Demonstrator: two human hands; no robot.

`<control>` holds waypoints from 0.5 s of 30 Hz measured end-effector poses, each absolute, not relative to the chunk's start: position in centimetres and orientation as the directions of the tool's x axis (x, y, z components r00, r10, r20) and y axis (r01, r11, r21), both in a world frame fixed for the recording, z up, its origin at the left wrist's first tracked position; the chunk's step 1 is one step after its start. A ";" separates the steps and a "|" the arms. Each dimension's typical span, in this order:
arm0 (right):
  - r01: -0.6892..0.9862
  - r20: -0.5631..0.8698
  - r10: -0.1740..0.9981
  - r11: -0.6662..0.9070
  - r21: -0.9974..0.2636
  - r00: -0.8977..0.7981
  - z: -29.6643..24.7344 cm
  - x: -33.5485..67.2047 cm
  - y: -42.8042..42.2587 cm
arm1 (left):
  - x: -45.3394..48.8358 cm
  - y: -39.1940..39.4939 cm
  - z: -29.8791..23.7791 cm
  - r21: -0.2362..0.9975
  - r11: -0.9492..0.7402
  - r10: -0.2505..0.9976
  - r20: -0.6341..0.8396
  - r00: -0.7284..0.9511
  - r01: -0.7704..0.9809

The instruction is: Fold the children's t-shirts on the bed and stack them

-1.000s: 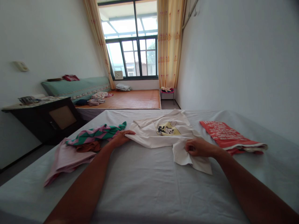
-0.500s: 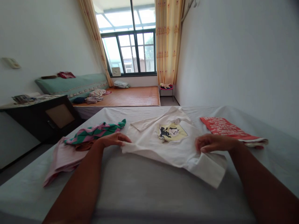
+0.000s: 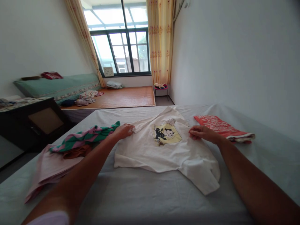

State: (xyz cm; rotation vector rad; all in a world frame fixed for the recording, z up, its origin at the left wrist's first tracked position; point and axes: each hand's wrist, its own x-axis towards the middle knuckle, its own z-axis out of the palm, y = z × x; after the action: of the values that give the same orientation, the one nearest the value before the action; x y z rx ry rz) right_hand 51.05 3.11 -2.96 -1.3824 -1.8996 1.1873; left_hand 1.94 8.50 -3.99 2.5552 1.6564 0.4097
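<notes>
A white T-shirt (image 3: pixel 142 150) with a black-and-white cartoon cat on a yellow patch lies spread on the grey sheet, its near sleeve pointing toward me on the right. My left hand (image 3: pixel 124 130) is at the shirt's far left corner, fingers closed on the edge of the cloth. On the other side my right hand (image 3: pixel 203 133) pinches the shirt's right edge, beside the print; its fingertips are partly hidden. Left of my left forearm lie a green-and-pink patterned garment (image 3: pixel 82 137), a brown cloth (image 3: pixel 77 152) and a pink garment (image 3: pixel 55 165).
A folded red cloth with white lettering (image 3: pixel 215 126) lies right of the shirt on the grey-sheeted bed (image 3: pixel 131 193). Beyond are a dark cabinet (image 3: pixel 47 118), a mat-covered bed (image 3: pixel 131 95) with clothes, and a small pink stool (image 3: pixel 161 87). A white wall (image 3: pixel 234 56) borders the right.
Both hands have moved away from me, from the shirt's near edge to its far part. The near edge now lies flatter on the sheet. The view has shifted slightly right.
</notes>
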 end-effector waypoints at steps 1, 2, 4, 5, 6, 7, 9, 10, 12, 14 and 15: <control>0.488 -0.062 0.947 0.104 -0.867 -0.314 -3.1 51.2 3.2 | 2.3 9.1 -3.7 0.148 -0.392 0.916 0.155 0.370 0.908; 0.487 -0.036 0.962 0.105 -0.867 -0.271 -3.3 51.3 3.4 | 2.5 9.7 -3.4 0.106 -0.350 0.932 0.138 0.335 0.931; 0.478 0.013 0.982 0.104 -0.872 -0.189 -3.7 51.5 3.8 | 2.1 10.8 -2.6 0.051 -0.242 0.961 0.150 0.232 0.969; 0.467 0.040 0.989 0.103 -0.878 -0.143 -4.0 51.7 4.1 | 1.6 11.5 -2.1 0.041 -0.174 0.971 0.173 0.165 0.984; 0.457 0.066 0.994 0.101 -0.884 -0.092 -4.4 51.8 4.4 | 0.8 12.1 -1.7 0.046 -0.095 0.975 0.207 0.084 0.994; 0.453 0.089 0.995 0.098 -0.886 -0.041 -4.8 52.0 4.7 | -0.1 12.6 -1.3 0.066 -0.018 0.971 0.240 0.001 0.998; 0.501 0.139 0.989 0.097 -0.860 0.047 -5.7 52.4 5.4 | -1.6 13.6 -0.8 0.125 0.111 0.947 0.286 -0.143 0.986; 0.559 0.165 0.984 0.098 -0.824 0.071 -6.1 52.6 5.8 | -2.1 13.8 -0.7 0.153 0.140 0.936 0.302 -0.181 0.978; 0.695 0.204 0.976 0.093 -0.713 0.079 -6.9 52.7 6.4 | -1.8 13.4 -0.8 0.185 0.059 0.939 0.322 -0.117 0.981; 0.793 0.207 0.978 0.099 -0.601 0.035 -7.4 52.5 6.7 | -0.1 11.7 -1.0 0.214 -0.154 0.943 0.323 0.079 0.965; 0.820 0.191 0.981 0.124 -0.559 -0.019 -7.6 52.2 6.8 | 1.2 10.3 -1.1 0.241 -0.279 0.930 0.310 0.198 0.930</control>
State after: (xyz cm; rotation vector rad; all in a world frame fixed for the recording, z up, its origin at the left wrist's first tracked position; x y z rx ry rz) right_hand 52.21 6.83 -7.61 -1.7352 -1.8783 0.3983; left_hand 1.20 10.35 -1.06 2.4316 1.8864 0.6302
